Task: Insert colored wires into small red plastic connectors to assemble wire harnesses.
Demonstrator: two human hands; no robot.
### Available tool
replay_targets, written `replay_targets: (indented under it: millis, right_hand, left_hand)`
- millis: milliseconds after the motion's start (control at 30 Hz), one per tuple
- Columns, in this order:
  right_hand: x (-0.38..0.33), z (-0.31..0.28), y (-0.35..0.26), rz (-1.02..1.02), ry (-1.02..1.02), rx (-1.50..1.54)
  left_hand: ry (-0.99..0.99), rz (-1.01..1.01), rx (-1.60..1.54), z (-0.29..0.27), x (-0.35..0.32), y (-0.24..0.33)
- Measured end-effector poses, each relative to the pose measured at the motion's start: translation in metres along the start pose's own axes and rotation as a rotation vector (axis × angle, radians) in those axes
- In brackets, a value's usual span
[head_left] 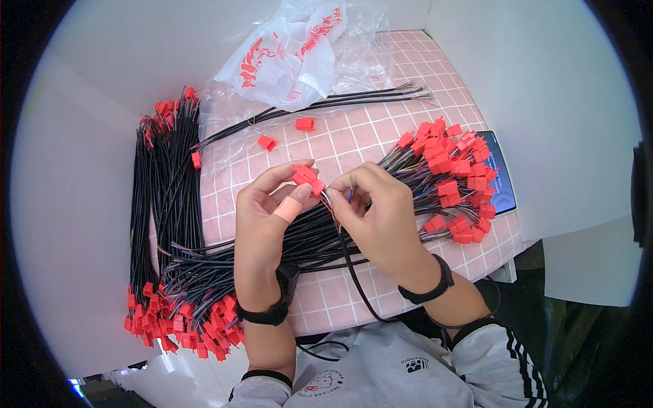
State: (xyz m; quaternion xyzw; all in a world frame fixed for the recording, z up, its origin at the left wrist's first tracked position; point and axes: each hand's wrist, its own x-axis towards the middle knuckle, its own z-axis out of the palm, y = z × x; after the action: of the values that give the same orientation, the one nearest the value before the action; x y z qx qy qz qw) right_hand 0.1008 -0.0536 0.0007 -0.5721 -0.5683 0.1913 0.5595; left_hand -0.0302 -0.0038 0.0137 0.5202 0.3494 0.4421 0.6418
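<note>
left hand (269, 211) closed on red connector (307, 178), above pink table (340, 146) | right hand (374, 207) pinches thin wires (338, 204) at connector | finished bundle (170, 224) left | white bag with red print (289, 51) at the back

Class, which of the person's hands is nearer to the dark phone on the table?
Right. The right hand lies just left of the phone; the left hand is farther left, beyond it.

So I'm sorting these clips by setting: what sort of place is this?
Probably a small hand-assembly workstation: a pink-checked table piled with bundles of black cables tipped with red connectors, loose connectors, and a plastic bag, walled by white partitions.
</note>
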Motion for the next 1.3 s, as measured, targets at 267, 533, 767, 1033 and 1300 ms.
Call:
replay_targets:
  millis: [267, 533, 767, 1033, 1300]
  right_hand:
    - [-0.0006, -0.0004, -0.0026, 0.021, 0.008, -0.004]
    - [-0.0016, 0.0005, -0.0019, 0.005, 0.062, 0.041]
    - [-0.0019, -0.0014, -0.0048, -0.075, 0.060, -0.047]
    - [-0.0043, 0.0025, -0.0012, -0.232, 0.096, -0.143]
    - [-0.0058, 0.0024, -0.0011, -0.243, 0.106, -0.148]
  left_hand:
    - [0.022, 0.028, -0.022, 0.0008, -0.0026, 0.0012]
    - [0.022, 0.048, -0.049, 0.0007, -0.0022, 0.0006]
    - [0.012, 0.066, -0.049, 0.0012, -0.0024, 0.0019]
    - [0.024, 0.041, -0.039, 0.0027, -0.0028, 0.0009]
    - [-0.042, 0.067, -0.013, 0.0025, -0.0031, 0.0006]
